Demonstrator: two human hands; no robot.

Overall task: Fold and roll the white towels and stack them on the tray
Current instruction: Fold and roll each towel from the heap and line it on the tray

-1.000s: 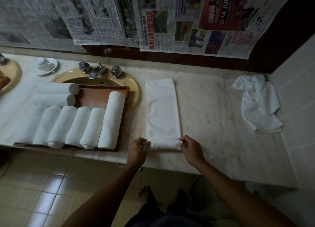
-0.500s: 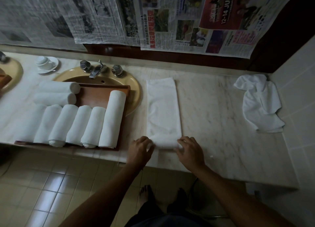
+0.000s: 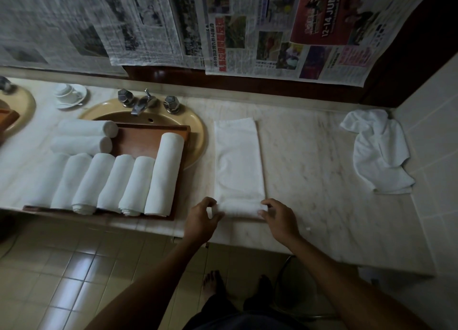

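Observation:
A white towel folded into a long strip [image 3: 238, 158] lies on the marble counter, its near end turned into a small roll [image 3: 241, 208]. My left hand [image 3: 202, 219] pinches the roll's left end and my right hand [image 3: 278, 218] pinches its right end. A wooden tray [image 3: 146, 138] sits over the sink to the left and carries several rolled white towels [image 3: 138, 178], most lying side by side, two stacked crosswise at the back [image 3: 85, 136]. A crumpled white towel [image 3: 376, 151] lies at the counter's far right.
A beige sink [image 3: 198, 136] with a chrome tap [image 3: 143, 102] lies under the tray. A white cup on a saucer [image 3: 69, 95] stands at the back left. Newspapers cover the wall behind. A tiled wall closes the right side; the counter's front edge runs just under my hands.
My fingers spread and reset on the towel's near end half a second ago; now both hands pinch it again and the rolled end is thicker and slightly farther up the strip.

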